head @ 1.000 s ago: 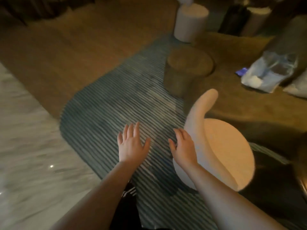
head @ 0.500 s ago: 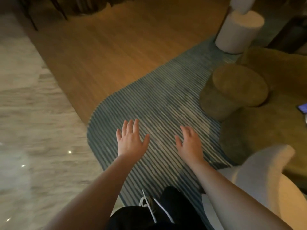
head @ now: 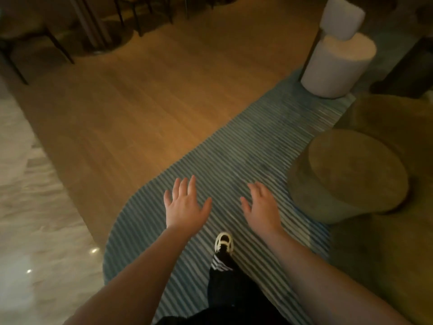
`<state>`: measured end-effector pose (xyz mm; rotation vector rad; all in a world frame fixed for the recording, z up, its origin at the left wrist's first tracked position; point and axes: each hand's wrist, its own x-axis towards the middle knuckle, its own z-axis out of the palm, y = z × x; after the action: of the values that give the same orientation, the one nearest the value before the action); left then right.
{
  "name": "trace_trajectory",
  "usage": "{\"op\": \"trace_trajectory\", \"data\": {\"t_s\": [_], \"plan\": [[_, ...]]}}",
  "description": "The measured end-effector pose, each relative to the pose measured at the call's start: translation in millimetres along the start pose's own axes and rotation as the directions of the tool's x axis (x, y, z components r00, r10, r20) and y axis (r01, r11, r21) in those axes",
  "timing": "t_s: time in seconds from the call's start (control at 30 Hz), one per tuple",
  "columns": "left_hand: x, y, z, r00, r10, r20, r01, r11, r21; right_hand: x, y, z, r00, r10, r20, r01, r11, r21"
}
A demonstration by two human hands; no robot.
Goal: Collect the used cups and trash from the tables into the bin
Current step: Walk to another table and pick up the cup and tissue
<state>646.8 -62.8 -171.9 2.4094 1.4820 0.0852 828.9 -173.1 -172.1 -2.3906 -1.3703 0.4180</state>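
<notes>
Floor (head: 145,109) first: wood ahead-left of the hands, pale polished stone further left, striped rug (head: 234,160) directly under both hands. Rug edge curves just left of the left hand (head: 185,207) — a trip point if the step drifts that way, and the stone looks slick.

Olive pouf (head: 346,174) sits just right of the right hand (head: 262,207), low and dark in this light — easy to clip with a shin. White stool (head: 337,64) well ahead-right; dark chairs (head: 35,43) far ahead-left.

One shoe (head: 224,242) is planted between and behind the hands.

Both hands released, fingers spread, palms down, grasping nothing.

No cups, trash or bin in view, and no bench either. Judgement: walking between spots. Dim light is the main risk — small trash gets missed.
</notes>
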Motion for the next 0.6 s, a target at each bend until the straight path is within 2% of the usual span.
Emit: {"op": "trace_trajectory", "data": {"t_s": [0.3, 0.47, 0.6], "plan": [[274.0, 45.5, -53.2, 0.998, 0.048, -0.051, -0.046, 0.998, 0.037, 262.8, 10.7, -54.8, 0.997, 0.070, 0.026, -0.071, 0.997, 0.031], [427.4, 66.4, -52.0, 0.997, 0.062, -0.053, -0.061, 0.998, 0.014, 409.1, 25.5, -60.5, 0.993, 0.117, 0.001, -0.117, 0.992, 0.048], [582.7, 80.2, -42.9, 0.995, 0.088, -0.051, -0.086, 0.996, 0.030, 550.6, 40.1, -58.3, 0.985, 0.167, -0.042, -0.164, 0.984, 0.070]]}}
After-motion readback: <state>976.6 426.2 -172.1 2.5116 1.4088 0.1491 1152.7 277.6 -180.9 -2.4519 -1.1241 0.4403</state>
